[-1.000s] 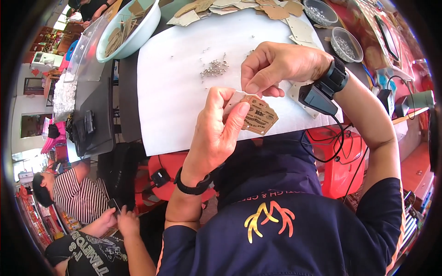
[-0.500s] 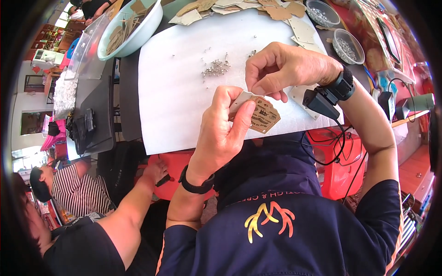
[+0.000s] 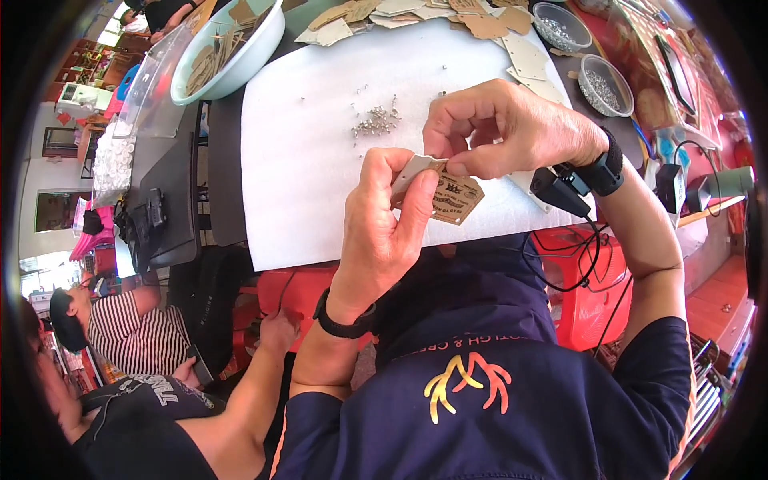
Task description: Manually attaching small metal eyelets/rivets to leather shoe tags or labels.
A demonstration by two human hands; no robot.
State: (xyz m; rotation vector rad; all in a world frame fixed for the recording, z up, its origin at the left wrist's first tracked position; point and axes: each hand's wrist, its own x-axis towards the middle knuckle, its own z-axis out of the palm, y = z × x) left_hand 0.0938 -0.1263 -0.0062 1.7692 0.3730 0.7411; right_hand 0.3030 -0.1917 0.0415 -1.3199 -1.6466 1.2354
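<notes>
Where the table's far left corner lies, one pale blue-green plastic basin (image 3: 258, 62), holding brown card pieces (image 3: 210, 66); at far right, two round clear plastic tubs (image 3: 614, 70), each containing small silvery metal pieces (image 3: 598, 93). Left hand (image 3: 384, 220): thumb and fingers closed on one brown printed card tag (image 3: 458, 202), held tilted above the near edge of the white sheet (image 3: 312, 196); a paler card face shows beside the thumb. Right hand (image 3: 520, 132): bent thumb and forefinger at the tag's upper edge, thumb touching; whether they pinch anything cannot be told. On the sheet, one loose heap of small metal fasteners (image 3: 374, 124), a few strays about it; along its far edge, overlapping brown and whitish card shapes (image 3: 484, 26). The right hand and the black wrist device (image 3: 604, 170) hide part of the sheet. Below, a black cable (image 3: 595, 254) hanging before a red plastic stool (image 3: 596, 292); at left, a co-worker's bare forearm (image 3: 252, 372).
</notes>
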